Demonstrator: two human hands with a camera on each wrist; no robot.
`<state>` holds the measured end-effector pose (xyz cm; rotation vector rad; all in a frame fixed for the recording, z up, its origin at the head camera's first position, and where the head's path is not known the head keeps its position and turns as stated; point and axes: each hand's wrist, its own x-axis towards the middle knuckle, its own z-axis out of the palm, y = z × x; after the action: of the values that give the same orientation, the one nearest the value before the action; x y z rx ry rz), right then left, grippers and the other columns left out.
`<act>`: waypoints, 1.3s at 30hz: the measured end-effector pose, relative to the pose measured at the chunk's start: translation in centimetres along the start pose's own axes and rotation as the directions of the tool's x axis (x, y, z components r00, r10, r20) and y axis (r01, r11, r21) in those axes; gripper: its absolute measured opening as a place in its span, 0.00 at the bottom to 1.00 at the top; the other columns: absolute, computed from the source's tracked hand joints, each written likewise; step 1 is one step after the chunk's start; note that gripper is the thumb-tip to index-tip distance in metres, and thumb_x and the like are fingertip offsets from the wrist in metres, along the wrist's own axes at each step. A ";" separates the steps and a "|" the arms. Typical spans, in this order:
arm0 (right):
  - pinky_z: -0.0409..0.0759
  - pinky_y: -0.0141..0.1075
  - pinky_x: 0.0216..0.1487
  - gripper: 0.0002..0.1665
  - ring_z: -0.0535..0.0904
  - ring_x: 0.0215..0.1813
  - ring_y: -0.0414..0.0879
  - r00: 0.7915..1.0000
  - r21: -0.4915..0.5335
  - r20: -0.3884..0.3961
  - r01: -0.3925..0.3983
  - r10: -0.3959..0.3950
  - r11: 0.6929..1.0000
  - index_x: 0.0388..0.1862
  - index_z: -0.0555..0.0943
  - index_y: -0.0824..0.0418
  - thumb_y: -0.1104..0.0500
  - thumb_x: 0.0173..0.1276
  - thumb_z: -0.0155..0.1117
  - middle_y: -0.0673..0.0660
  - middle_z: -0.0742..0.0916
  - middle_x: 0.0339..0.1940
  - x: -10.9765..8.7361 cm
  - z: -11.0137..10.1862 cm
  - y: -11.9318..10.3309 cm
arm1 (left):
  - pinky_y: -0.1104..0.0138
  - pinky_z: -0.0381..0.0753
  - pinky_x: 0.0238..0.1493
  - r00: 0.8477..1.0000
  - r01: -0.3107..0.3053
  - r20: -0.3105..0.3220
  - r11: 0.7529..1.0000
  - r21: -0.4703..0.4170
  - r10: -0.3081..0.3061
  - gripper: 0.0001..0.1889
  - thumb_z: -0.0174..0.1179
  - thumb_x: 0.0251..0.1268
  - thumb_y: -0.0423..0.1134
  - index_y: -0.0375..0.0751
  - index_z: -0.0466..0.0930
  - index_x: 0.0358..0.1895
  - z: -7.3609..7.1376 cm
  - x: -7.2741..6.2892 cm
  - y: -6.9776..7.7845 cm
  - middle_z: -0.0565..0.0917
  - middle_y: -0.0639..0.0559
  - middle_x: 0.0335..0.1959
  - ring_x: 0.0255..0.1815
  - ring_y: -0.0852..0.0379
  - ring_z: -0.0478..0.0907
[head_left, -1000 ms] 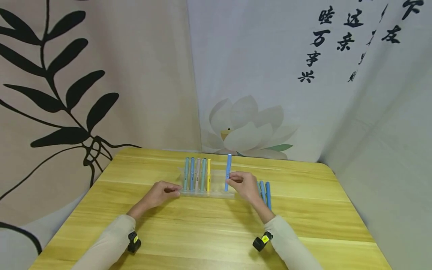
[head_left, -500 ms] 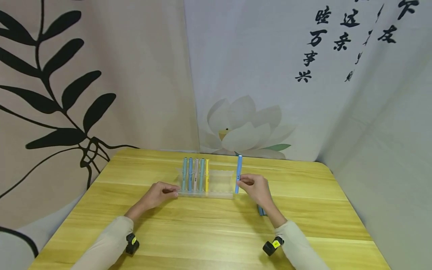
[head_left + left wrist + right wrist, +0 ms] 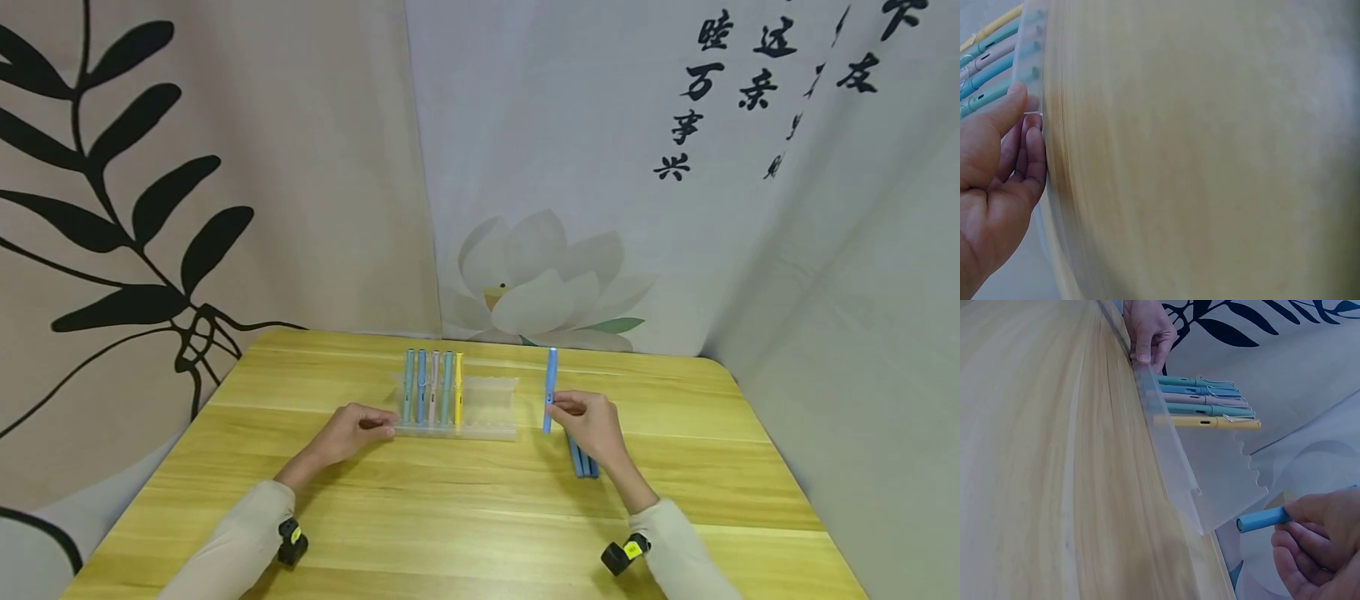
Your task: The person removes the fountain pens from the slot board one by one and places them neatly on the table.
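A clear plastic pen stand (image 3: 487, 408) holds a row of upright pens at its left: two green, one blue, one pale pink and a yellow pen (image 3: 458, 390). With thumb and fingers, my left hand (image 3: 360, 432) pinches the stand's left end; the left wrist view shows the thumb on its front lip (image 3: 1029, 62). To the right of the stand, my right hand (image 3: 594, 422) pinches a light blue pen (image 3: 551, 379), held nearly upright and apart from the stand. The right wrist view shows one end of this blue pen (image 3: 1263, 520) sticking out from the fingertips.
Several blue pens (image 3: 582, 458) lie side by side on the wooden table (image 3: 465, 517), partly hidden by my right hand. The stand's right part (image 3: 1210, 469) bears no pens, and its back edge has notches. A printed curtain (image 3: 337, 167) hangs behind the table.
My right hand has moved to the right with the light blue pen, from in front of the stand's right end to beside it. The left hand keeps its hold on the stand.
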<state>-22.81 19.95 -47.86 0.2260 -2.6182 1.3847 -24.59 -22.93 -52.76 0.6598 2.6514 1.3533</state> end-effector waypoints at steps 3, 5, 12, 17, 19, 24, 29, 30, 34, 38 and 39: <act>0.87 0.39 0.41 0.16 0.89 0.43 0.51 1.000 -0.002 -0.005 -0.012 0.012 1.000 0.51 0.90 0.61 0.56 0.67 0.75 0.57 0.92 0.41 -0.1 -0.4 0.3 | 0.63 0.85 0.49 1.000 0.006 -0.001 1.000 0.006 -0.006 0.17 0.64 0.73 0.39 0.34 0.85 0.58 0.0 0.0 0.0 0.88 0.42 0.53 0.52 0.49 0.85; 0.87 0.40 0.41 0.16 0.89 0.43 0.51 1.000 -0.004 -0.006 -0.019 0.019 1.000 0.51 0.89 0.62 0.56 0.67 0.75 0.57 0.92 0.41 -0.2 -0.7 0.4 | 0.62 0.85 0.49 1.000 -0.001 0.002 1.000 0.002 0.001 0.17 0.64 0.73 0.39 0.33 0.85 0.58 -0.1 0.0 0.1 0.88 0.41 0.53 0.52 0.47 0.85; 0.87 0.39 0.42 0.16 0.89 0.44 0.51 0.999 -0.005 -0.017 -0.044 0.044 0.999 0.51 0.89 0.61 0.55 0.67 0.75 0.57 0.92 0.41 -0.6 -1.6 0.8 | 0.62 0.85 0.50 1.000 -0.004 0.009 1.000 -0.011 0.004 0.17 0.63 0.73 0.39 0.33 0.85 0.58 -0.2 -0.1 0.2 0.87 0.40 0.54 0.53 0.44 0.85; 0.86 0.37 0.41 0.16 0.88 0.43 0.49 0.997 -0.006 -0.022 -0.074 0.074 0.997 0.50 0.89 0.60 0.54 0.68 0.74 0.56 0.92 0.40 -1.0 -2.2 1.2 | 0.62 0.85 0.49 1.000 -0.007 0.009 1.000 -0.013 0.007 0.17 0.64 0.73 0.39 0.33 0.85 0.59 -0.2 -0.1 0.2 0.87 0.40 0.54 0.53 0.45 0.85; 0.85 0.36 0.40 0.16 0.88 0.43 0.49 0.996 -0.014 -0.029 -0.081 0.081 0.997 0.50 0.89 0.61 0.55 0.68 0.74 0.56 0.92 0.40 -1.2 -2.4 1.4 | 0.62 0.85 0.49 1.000 -0.007 0.010 1.000 -0.008 0.007 0.18 0.64 0.73 0.39 0.33 0.85 0.59 -0.2 -0.1 0.2 0.87 0.40 0.54 0.53 0.45 0.85; 0.85 0.36 0.41 0.16 0.88 0.43 0.49 0.992 -0.042 -0.055 -0.120 0.117 0.992 0.50 0.89 0.61 0.54 0.67 0.74 0.56 0.92 0.40 -1.5 -3.0 2.0 | 0.63 0.85 0.49 1.000 -0.008 0.015 1.000 0.002 0.008 0.18 0.63 0.74 0.40 0.32 0.84 0.59 -0.2 -0.1 0.2 0.87 0.39 0.55 0.53 0.44 0.85; 0.85 0.39 0.43 0.17 0.88 0.44 0.49 0.983 -0.054 -0.074 -0.172 0.168 0.984 0.50 0.90 0.61 0.53 0.67 0.75 0.56 0.92 0.41 -1.8 -3.4 2.7 | 0.65 0.84 0.49 1.000 -0.014 0.018 1.000 -0.013 0.014 0.18 0.63 0.74 0.39 0.32 0.84 0.59 -0.2 -0.1 0.2 0.87 0.39 0.55 0.53 0.44 0.85; 0.85 0.40 0.44 0.17 0.88 0.43 0.49 0.982 -0.057 -0.078 -0.178 0.173 0.982 0.49 0.90 0.61 0.53 0.66 0.75 0.56 0.92 0.40 -1.8 -3.5 2.8 | 0.65 0.84 0.49 1.000 -0.015 0.019 1.000 -0.017 0.016 0.18 0.63 0.74 0.39 0.32 0.84 0.59 -0.2 -0.1 0.3 0.87 0.39 0.55 0.53 0.44 0.85; 0.84 0.41 0.45 0.16 0.88 0.43 0.49 0.979 -0.078 -0.087 -0.190 0.183 0.979 0.49 0.90 0.60 0.52 0.67 0.74 0.55 0.92 0.40 -2.1 -3.9 3.3 | 0.64 0.84 0.49 1.000 -0.014 0.020 1.000 -0.020 0.014 0.18 0.63 0.74 0.39 0.32 0.84 0.59 -0.2 -0.1 0.3 0.87 0.39 0.55 0.53 0.44 0.85; 0.84 0.43 0.46 0.16 0.88 0.43 0.49 0.977 -0.101 -0.086 -0.205 0.197 0.973 0.49 0.90 0.62 0.52 0.68 0.72 0.55 0.92 0.39 -2.4 -4.3 3.6 | 0.65 0.84 0.49 1.000 -0.017 0.013 1.000 -0.004 0.017 0.17 0.63 0.74 0.38 0.31 0.84 0.59 -0.1 -0.1 0.3 0.87 0.38 0.54 0.53 0.44 0.85; 0.84 0.44 0.46 0.17 0.88 0.43 0.49 0.976 -0.107 -0.086 -0.209 0.200 0.972 0.49 0.90 0.62 0.52 0.68 0.72 0.55 0.92 0.39 -2.4 -4.4 3.7 | 0.65 0.84 0.49 1.000 -0.018 0.012 1.000 0.001 0.018 0.17 0.63 0.74 0.38 0.31 0.84 0.59 -0.1 -0.1 0.3 0.87 0.38 0.54 0.53 0.44 0.85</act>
<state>-20.88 25.81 -48.89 -0.1132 -2.7095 1.2665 -24.45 -22.87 -52.45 0.6906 2.6435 1.3482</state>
